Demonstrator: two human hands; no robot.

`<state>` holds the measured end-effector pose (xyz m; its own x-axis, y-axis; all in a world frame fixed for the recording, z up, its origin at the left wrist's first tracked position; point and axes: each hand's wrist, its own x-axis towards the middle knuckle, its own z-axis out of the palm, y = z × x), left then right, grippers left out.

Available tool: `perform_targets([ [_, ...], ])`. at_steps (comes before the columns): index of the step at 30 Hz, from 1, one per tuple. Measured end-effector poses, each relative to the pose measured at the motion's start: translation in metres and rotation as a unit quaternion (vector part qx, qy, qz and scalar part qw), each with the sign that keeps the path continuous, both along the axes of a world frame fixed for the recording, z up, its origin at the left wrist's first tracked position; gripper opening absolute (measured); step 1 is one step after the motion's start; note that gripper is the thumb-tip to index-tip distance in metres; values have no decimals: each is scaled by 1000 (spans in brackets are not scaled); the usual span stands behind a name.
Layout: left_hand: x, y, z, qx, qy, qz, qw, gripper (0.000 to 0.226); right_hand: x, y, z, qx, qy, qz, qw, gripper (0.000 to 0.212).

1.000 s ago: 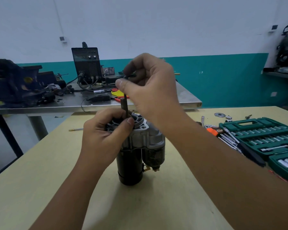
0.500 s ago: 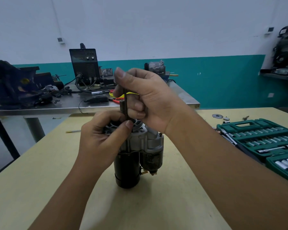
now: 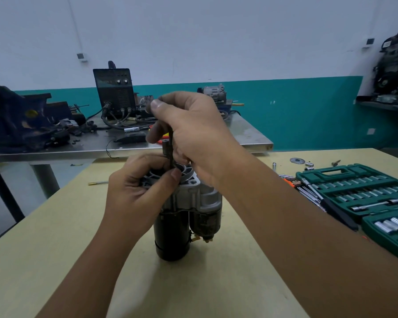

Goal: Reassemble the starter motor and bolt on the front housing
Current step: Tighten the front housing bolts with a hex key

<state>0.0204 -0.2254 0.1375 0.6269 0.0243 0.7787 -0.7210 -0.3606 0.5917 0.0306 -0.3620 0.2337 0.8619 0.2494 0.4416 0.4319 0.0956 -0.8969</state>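
Note:
The starter motor [image 3: 179,228] stands upright on the yellow table [image 3: 55,237], black body below and grey aluminium front housing [image 3: 193,191] on top. My left hand [image 3: 136,191] grips the left rim of the housing, thumb on its top edge. My right hand [image 3: 193,131] is above the housing, fingers curled round a thin dark T-handle driver [image 3: 169,150] that stands upright with its lower end at the housing's top. The driver's tip and the bolt are hidden by my fingers.
A green socket set case [image 3: 359,191] lies open at the right, with loose wrenches [image 3: 308,191] and sockets beside it. Behind the table stands a steel bench [image 3: 251,138] carrying a black welding unit [image 3: 114,92], a blue vise [image 3: 14,115] and another starter [image 3: 214,92].
My right hand has shifted from pinching the driver's top to wrapping round its shaft lower down. The left hand stays on the housing. The view has dipped slightly.

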Motion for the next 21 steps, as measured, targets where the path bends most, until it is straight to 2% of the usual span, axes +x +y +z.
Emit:
perform_targets([
  [2,0,0,-1,-2,1,0,1000,28,3,-2,2,0,21,40,999,13],
  [5,0,3,-2,-25,7,1,1000,25,7,-11,6,-2,68,135,989,23],
  [9,1,5,-2,-37,2,-18,999,14,10,-20,8,-10,80,206,975,30],
  [12,1,5,-3,-33,-9,-21,999,15,11,-19,8,-4,85,204,975,25],
  [15,2,3,-5,-27,-15,-21,999,21,8,-14,6,16,97,210,973,4],
  [18,1,0,-5,-25,-7,-16,1000,28,6,-5,2,41,70,143,986,23],
  [21,1,-1,-4,-10,-7,-14,1000,21,6,6,-9,23,-95,-33,995,30],
])
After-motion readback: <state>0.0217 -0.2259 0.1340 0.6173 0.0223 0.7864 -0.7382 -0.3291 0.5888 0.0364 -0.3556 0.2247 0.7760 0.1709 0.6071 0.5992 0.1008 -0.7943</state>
